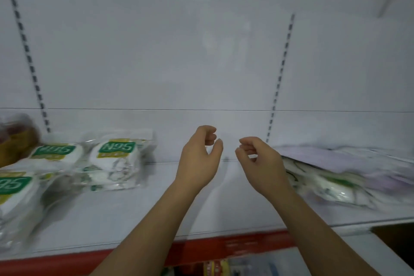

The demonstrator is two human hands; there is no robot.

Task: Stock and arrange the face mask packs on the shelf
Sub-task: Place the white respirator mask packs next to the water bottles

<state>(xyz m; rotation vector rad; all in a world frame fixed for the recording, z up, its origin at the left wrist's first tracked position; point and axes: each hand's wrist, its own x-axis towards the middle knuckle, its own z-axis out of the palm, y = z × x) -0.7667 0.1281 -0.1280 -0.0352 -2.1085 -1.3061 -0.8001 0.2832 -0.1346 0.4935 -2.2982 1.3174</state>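
While both hands hover empty with loosely curled fingers, the left hand [199, 159] and right hand [259, 163] over the bare middle of the shelf [156, 215], the right-side heap of mask packs [331, 184] should be lifted flat and lined up beside the N95 packs [114, 161] further left.

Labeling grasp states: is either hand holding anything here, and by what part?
Nothing is held. The left hand and right hand hover over the bare middle of the shelf, fingers loosely curled, apart from the mask packs on either side.
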